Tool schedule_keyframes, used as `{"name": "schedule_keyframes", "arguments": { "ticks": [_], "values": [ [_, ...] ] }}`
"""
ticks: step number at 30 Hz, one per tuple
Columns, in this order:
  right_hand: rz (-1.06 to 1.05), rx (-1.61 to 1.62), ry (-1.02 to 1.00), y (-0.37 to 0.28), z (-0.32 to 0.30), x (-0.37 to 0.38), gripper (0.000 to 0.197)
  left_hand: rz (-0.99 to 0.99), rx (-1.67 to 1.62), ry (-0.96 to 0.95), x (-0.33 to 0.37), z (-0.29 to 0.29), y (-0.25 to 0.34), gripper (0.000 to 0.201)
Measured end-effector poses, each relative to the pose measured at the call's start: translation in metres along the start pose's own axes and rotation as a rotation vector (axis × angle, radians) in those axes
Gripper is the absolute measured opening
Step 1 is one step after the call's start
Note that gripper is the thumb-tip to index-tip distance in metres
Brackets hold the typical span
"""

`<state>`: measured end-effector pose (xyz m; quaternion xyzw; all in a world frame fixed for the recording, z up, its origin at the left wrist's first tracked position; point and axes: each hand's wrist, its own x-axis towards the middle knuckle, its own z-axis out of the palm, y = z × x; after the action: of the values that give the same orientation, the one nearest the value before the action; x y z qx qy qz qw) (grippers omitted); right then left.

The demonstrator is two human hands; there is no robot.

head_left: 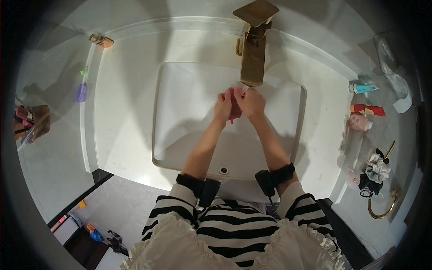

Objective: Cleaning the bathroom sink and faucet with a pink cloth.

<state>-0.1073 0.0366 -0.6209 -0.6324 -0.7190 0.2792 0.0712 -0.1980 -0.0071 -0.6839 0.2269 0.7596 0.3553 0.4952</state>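
Observation:
Over the white basin [184,130], both my hands are closed on a small crumpled pinkish-red cloth [235,109]. My left hand [222,107] grips its left side, while my right hand [253,102] has the right side with curled fingers. A bit of the cloth hangs down between the wrists. Just above my hands is the spout of a brass-coloured faucet [253,67]. A pale, clear streak of what looks like water [245,89] shows between the spout's end and my right hand. Parts of the cloth are hidden by my fingers.
A drain [223,170] lies at the basin's near side. On the right ledge stand a blue-white tube [362,88], a red tube [368,110] and a pink bottle [359,122]. Scrunchies [375,171] hang near a gold ring [384,211]. A purple item [81,92] sits left.

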Motion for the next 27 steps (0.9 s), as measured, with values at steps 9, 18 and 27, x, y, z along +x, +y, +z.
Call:
{"name": "schedule_keyframes", "arguments": {
  "ticks": [9,18,27],
  "values": [
    [-0.354,0.732,0.029,-0.004,0.0,-0.038,0.032,-0.23,-0.97,-0.532,-0.031,-0.015,0.022,0.041],
    [0.04,0.247,0.183,-0.01,0.018,-0.019,0.037,-0.12,-0.724,-0.259,-0.02,0.015,0.02,0.042],
    [-0.026,0.335,0.065,0.012,0.025,0.015,0.037,-0.109,-0.123,-0.016,-0.003,0.011,0.027,0.036]
  ]
}}
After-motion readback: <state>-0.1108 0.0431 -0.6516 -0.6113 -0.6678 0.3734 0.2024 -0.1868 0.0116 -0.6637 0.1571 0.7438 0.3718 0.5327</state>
